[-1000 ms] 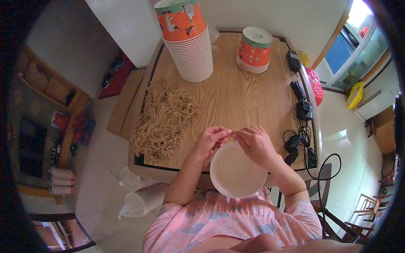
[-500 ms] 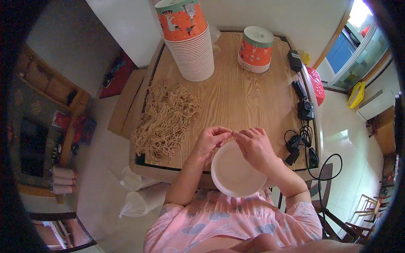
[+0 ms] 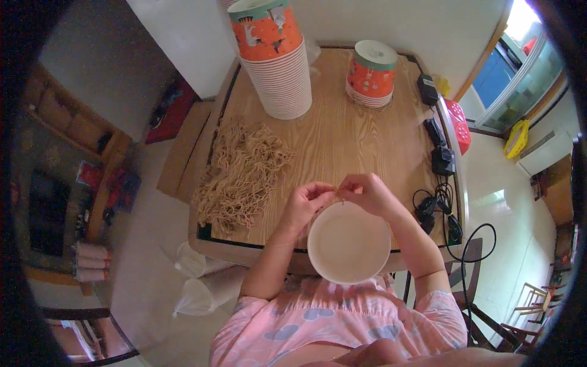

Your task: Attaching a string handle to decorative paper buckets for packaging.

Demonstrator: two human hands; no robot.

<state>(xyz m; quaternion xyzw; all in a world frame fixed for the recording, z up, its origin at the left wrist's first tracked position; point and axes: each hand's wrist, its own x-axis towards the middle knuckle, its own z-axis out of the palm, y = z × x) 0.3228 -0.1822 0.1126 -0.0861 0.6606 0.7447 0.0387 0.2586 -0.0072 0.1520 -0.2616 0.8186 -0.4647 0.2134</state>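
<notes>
A white paper bucket (image 3: 348, 276) stands open side up against my front at the table's near edge. Above its far rim the fingertips of my left hand (image 3: 304, 203) and my right hand (image 3: 371, 193) meet in a pinch. Between them shows a bit of thin tan cord, mostly covered by the fingers. My right wrist passes over the bucket's right rim. To the left of my hands lies a loose heap of tan twisted cords (image 3: 244, 174).
A tall stack of orange and green paper buckets (image 3: 284, 85) stands at the back left of the wooden table (image 3: 333, 144). A shorter upside-down stack (image 3: 372, 73) sits at the back right. Black adapters (image 3: 443, 160) and tangled cables line the right edge.
My right hand has turned and risen slightly, its fingers now bent down toward my left fingertips. The bucket has shifted a little right, with more of its rim showing.
</notes>
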